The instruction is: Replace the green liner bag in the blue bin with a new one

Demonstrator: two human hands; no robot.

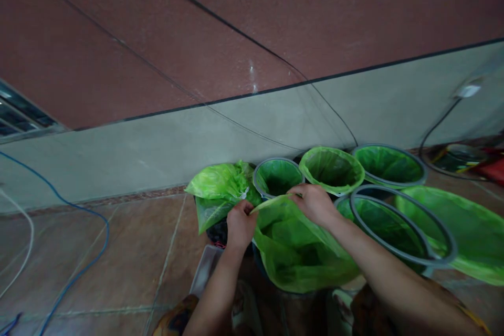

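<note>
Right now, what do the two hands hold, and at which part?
Both hold one green plastic bag at its open top edge: the left hand pinches the left side of the rim, the right hand the right side.

We held the thin green plastic bag (299,252) between our hands, directly before us and low in the view: our left hand (240,226) was on its left rim and our right hand (313,203) on its rim further right. Left of the left hand, touching the bag's edge, lay a crumpled heap of green plastic bags (220,189). Behind the hands stood a small grey-rimmed round bin lined with green plastic (277,176), and to its right a green-lined bin with the liner folded over its rim (332,169), then a wide grey-rimmed lined bin (389,164), all close along the pale grey wall (157,142). Right of our right forearm sat a loose grey plastic ring (401,226) on another lined bin. A blue cable (92,241) lay on the tiled floor (129,241), well to the left.
</note>
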